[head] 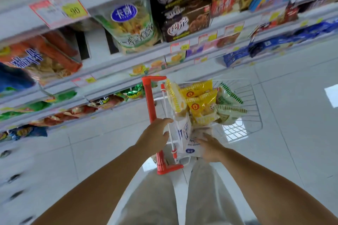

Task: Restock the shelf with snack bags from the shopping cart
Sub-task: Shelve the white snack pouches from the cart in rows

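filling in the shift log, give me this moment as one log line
left grip: open, over red handle | right grip: open, on white bag | cart: yellow bags, green bags inside

The cart (256,107) is thin white-coated wire, smooth; its handle (149,100) is glossy red plastic. The yellow bags (199,95) and green bags (228,100) in it are shiny plastic film, crinkled and catching the light. The white bag (182,133) looks like a duller, creased film. The shelf (128,60) is smooth pale painted metal. The boxes (184,14) on it look like printed card, slightly glossy. The floor (292,151) is polished pale tile, mirroring lamps. The trousers (146,197) are matt beige cloth
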Available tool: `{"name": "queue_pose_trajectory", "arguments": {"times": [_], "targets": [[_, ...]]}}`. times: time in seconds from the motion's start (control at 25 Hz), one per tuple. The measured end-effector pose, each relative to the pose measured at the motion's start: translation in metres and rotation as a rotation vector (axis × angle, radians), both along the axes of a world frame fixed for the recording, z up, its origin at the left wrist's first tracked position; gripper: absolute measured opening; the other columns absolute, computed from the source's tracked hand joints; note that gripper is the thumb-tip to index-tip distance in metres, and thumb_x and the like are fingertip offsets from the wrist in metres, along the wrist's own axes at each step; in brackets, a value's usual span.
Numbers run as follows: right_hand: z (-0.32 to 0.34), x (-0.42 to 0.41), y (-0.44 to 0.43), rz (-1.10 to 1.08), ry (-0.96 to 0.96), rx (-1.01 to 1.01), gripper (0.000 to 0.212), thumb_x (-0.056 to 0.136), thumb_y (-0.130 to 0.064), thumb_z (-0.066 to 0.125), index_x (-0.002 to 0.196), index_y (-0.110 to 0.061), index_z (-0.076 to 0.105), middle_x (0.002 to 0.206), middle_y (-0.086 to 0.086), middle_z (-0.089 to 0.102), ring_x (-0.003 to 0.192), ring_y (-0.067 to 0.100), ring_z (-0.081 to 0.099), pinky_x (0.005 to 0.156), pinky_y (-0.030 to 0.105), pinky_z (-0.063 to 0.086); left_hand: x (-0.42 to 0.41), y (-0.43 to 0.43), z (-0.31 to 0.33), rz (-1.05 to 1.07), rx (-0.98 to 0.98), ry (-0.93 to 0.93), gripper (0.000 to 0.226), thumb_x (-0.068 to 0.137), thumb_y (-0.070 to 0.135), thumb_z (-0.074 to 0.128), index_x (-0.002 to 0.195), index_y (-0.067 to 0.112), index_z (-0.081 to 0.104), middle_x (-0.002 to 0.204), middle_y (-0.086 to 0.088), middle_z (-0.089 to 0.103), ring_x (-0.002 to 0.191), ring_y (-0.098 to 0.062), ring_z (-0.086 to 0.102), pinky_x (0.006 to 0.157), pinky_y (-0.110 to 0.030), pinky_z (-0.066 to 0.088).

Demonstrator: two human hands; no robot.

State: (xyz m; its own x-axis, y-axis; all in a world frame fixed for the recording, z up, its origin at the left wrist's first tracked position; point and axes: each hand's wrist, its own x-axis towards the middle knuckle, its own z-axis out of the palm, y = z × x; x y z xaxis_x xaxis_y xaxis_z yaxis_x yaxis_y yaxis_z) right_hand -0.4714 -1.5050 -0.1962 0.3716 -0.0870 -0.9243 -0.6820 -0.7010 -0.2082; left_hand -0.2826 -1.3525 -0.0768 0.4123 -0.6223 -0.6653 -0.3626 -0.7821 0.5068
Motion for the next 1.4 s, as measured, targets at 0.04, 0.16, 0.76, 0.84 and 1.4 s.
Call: {"name": "queue_pose_trajectory", "arguments": {"times": [0.04, 0.16, 0.76, 0.84, 1.4], "targets": [[-0.001, -0.003, 0.000, 0.028, -0.045, -0.024, 0.073, 0.083, -0.035, 0.067, 0.146, -0.042, 0.032, 0.157, 0.003, 0.017, 0.142, 0.032, 0.024, 0.114, 0.040, 0.029, -0.005, -0.001, -0.005, 0.010, 0.003, 0.018, 0.048, 0.096, 0.013, 0.050, 0.141, 0.031, 0.043, 0.134, 0.000, 0.051, 0.118, -0.020, 0.056, 0.099, -0.036, 0.047], [0.012, -0.003, -0.007, -0.155, -0.239, -0.069, 0.052, 0.086, -0.051, 0.060, 0.132, -0.027, 0.055, 0.141, 0.002, 0.045, 0.133, 0.028, 0.042, 0.101, 0.032, 0.039, -0.013, -0.002, -0.012, 0.069, 0.006, 0.066, 0.056, 0.095, 0.013, 0.053, 0.144, 0.036, 0.037, 0.137, 0.002, 0.050, 0.114, -0.016, 0.057, 0.094, -0.033, 0.050], [0.188, 0.079, -0.047, -1.481, -0.695, 0.486, 0.027, 0.099, -0.031, 0.050, 0.096, -0.016, 0.071, 0.095, 0.011, 0.075, 0.080, 0.025, 0.071, 0.071, 0.037, 0.058, -0.008, -0.042, 0.084, 0.525, -0.262, 0.759, 0.050, 0.082, 0.012, 0.075, 0.127, 0.024, 0.056, 0.108, 0.007, 0.074, 0.099, -0.012, 0.070, 0.092, -0.033, 0.055], [0.188, 0.092, -0.035, -1.532, -0.605, 0.516, 0.042, 0.101, -0.044, 0.041, 0.105, -0.016, 0.071, 0.093, 0.011, 0.075, 0.079, 0.026, 0.071, 0.069, 0.038, 0.057, 0.002, -0.025, 0.082, 0.648, -0.245, 0.771, 0.043, 0.083, 0.009, 0.073, 0.123, 0.020, 0.061, 0.107, -0.002, 0.075, 0.100, -0.024, 0.071, 0.091, -0.041, 0.056], [0.073, 0.046, 0.068, -0.863, -0.233, -0.508, 0.061, 0.087, -0.036, 0.065, 0.135, -0.006, 0.042, 0.133, 0.016, 0.051, 0.120, 0.033, 0.049, 0.090, 0.038, 0.045, 0.044, 0.065, 0.068, 0.836, -0.298, 0.763, 0.053, 0.073, 0.024, 0.075, 0.124, 0.022, 0.063, 0.118, -0.008, 0.071, 0.113, -0.033, 0.065, 0.100, -0.054, 0.049]]}}
